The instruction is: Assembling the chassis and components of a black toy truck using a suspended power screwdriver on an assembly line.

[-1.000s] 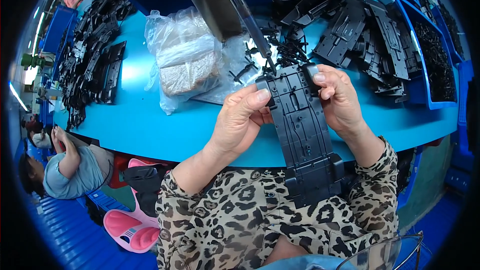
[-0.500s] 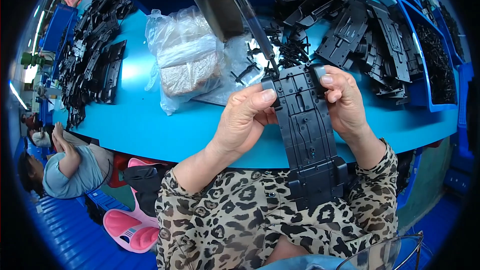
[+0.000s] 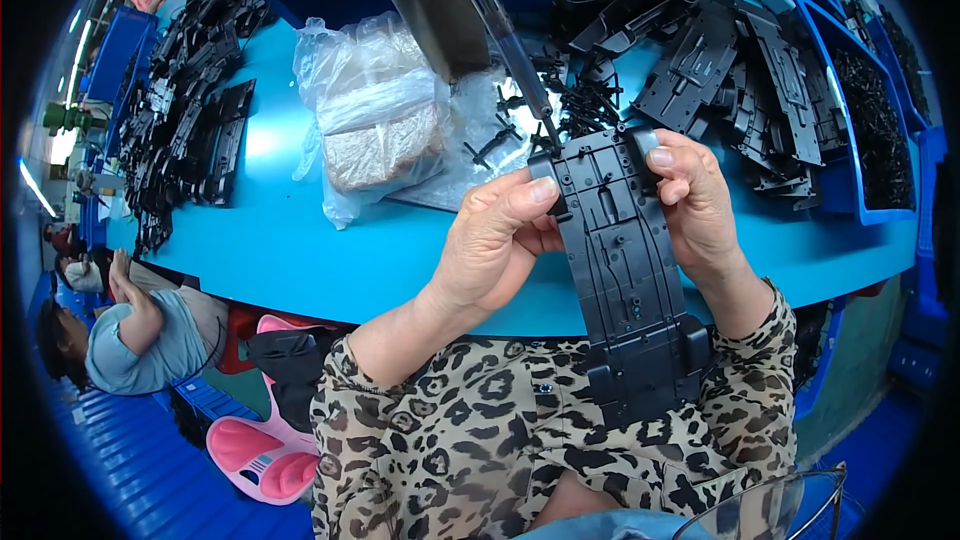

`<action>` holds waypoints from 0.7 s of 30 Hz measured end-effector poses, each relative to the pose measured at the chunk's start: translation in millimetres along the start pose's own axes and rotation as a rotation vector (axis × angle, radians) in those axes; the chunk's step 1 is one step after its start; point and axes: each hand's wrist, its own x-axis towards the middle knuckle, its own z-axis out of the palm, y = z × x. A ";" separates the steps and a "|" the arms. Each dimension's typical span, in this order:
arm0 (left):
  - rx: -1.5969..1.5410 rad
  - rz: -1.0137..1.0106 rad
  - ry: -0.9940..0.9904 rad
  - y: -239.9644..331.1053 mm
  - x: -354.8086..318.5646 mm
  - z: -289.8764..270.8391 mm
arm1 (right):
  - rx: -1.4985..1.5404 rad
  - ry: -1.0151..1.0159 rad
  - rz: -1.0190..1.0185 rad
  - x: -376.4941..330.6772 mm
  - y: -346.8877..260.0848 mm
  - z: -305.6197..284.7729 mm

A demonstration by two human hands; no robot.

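Observation:
A long black molded plastic chassis plate (image 3: 622,270) is held between my hands, its far end over the table and its near end against my leopard-print shirt. My left hand (image 3: 497,230) pinches the far left corner, thumb on top and the other fingers partly hidden underneath. At the far right corner, my right hand (image 3: 697,202) grips the edge with its thumb and curled fingers. A soldering-iron-like tool (image 3: 515,55) with a tan handle and metal shaft slants down from above. Its thin tip ends at the plate's far left corner; whether it touches I cannot tell.
Small black plastic parts (image 3: 590,100) lie just beyond the plate. A clear bag (image 3: 385,145) sits left of them. Black plates are piled at right (image 3: 690,65) and left (image 3: 190,110). A blue bin (image 3: 865,210) holds dark parts. Another person (image 3: 150,345) sits at the left.
The chassis plate has shifted slightly to the right, its near end swinging farther right and a little toward me. Both hands moved slightly with it, keeping their hold. The tool stays in place.

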 end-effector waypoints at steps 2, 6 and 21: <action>-0.005 -0.003 0.002 0.2 0.2 -0.5 | 0.012 0.000 -0.002 0.8 0.6 -0.5; -0.007 -0.007 -0.007 0.0 0.7 -2.8 | 0.016 -0.011 0.006 1.1 0.6 0.1; -0.023 -0.010 -0.018 0.5 0.7 -1.3 | -0.026 0.036 0.004 1.0 0.7 1.4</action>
